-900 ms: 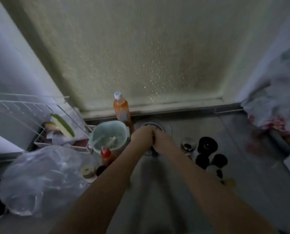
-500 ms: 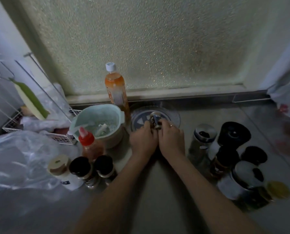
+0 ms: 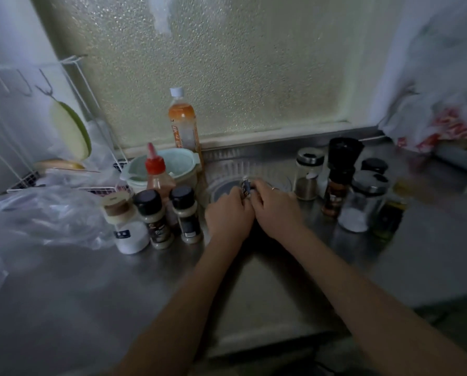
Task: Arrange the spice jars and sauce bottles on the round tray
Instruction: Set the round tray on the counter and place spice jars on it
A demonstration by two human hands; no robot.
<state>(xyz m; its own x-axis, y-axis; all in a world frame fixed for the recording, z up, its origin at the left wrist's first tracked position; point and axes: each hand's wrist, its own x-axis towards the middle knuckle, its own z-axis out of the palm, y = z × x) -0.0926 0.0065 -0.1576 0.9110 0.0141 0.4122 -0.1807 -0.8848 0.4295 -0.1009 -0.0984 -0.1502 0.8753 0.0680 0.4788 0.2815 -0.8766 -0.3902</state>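
A clear round tray [image 3: 226, 169] lies on the steel counter below the frosted window. My left hand [image 3: 228, 214] and my right hand [image 3: 275, 207] meet at its near edge, both closed around a small dark object [image 3: 245, 187] whose nature I cannot tell. Left of the tray stand a red-capped sauce bottle [image 3: 157, 172], two black-lidded spice jars [image 3: 153, 218] [image 3: 186, 213] and a white jar [image 3: 126, 226]. An orange drink bottle [image 3: 183, 123] stands behind. On the right stand a glass shaker [image 3: 307, 173], a black grinder [image 3: 338, 175], a salt jar [image 3: 362, 204] and an oil bottle [image 3: 392, 210].
A pale green bowl [image 3: 183, 161] sits left of the tray. A white wire rack [image 3: 31, 126] and crumpled clear plastic bags [image 3: 42, 218] fill the left side. A patterned plastic bag [image 3: 444, 123] lies at the far right. The counter's front edge runs below my forearms.
The camera has dropped and moved closer, so the jars look larger and more side-on. Both hands stay together on the small object at the tray's near edge.
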